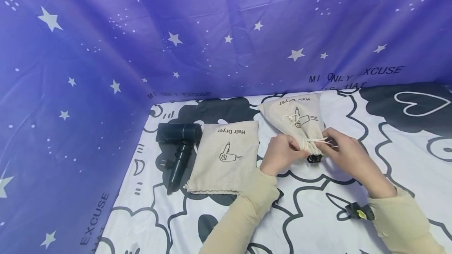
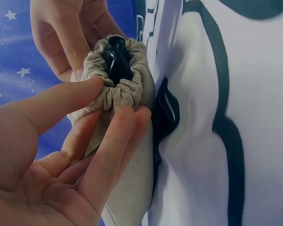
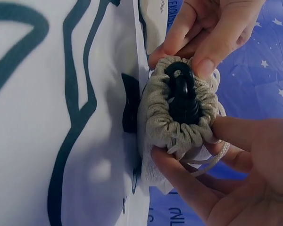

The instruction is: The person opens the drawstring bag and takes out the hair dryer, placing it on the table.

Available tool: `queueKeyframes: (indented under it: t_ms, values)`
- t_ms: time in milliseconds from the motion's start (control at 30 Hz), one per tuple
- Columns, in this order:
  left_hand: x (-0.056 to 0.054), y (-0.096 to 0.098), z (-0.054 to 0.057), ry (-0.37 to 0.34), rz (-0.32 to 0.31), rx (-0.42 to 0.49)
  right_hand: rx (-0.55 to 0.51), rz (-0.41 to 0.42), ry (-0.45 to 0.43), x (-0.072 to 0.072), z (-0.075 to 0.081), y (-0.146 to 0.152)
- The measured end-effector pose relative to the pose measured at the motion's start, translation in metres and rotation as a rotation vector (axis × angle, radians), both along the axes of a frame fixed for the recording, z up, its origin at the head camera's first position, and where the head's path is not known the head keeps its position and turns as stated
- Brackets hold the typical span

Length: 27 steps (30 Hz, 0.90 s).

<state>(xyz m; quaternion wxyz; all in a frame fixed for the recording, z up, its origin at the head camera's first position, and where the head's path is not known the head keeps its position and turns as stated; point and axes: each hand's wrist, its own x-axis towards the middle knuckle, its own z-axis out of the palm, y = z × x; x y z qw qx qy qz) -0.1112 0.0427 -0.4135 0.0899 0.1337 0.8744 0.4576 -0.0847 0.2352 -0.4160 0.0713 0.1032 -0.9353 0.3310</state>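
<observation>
Desk [image 1: 310, 222]: covered in black-and-white patterned cloth. The held drawstring bag [image 1: 304, 126] is at its far side, to the right of a flat second bag [image 1: 226, 171], its mouth toward the person.

Handling: the fabric looks soft and unlikely to slip; the bulging body suggests firm contents of moderate weight. Best hold is judged to be the thick gathered hem, with the body supported beneath if raised.

Pose: both forearms reach forward, converging on the mouth. Left hand [image 1: 282, 153] pinches the hem's left side, thumb against fingers; right hand [image 1: 340, 150] pinches the right side. Gaps between fingers are only cloth-thick.

Gathered hem [image 3: 155, 103]: puckered around a glossy black loop [image 3: 184, 101], possibly cable; the shadowed interior leaves this uncertain. Thin pale cord [image 1: 316, 140] trails by the right hand.
</observation>
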Motion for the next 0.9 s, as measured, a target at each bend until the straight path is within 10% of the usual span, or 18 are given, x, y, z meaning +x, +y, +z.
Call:
queueKeyframes:
  t_ms: [900]
  values:
    - [0.005, -0.028, -0.009, -0.055, -0.081, -0.095, 0.091, 0.16, -0.203, 0.0, 0.004, -0.006]
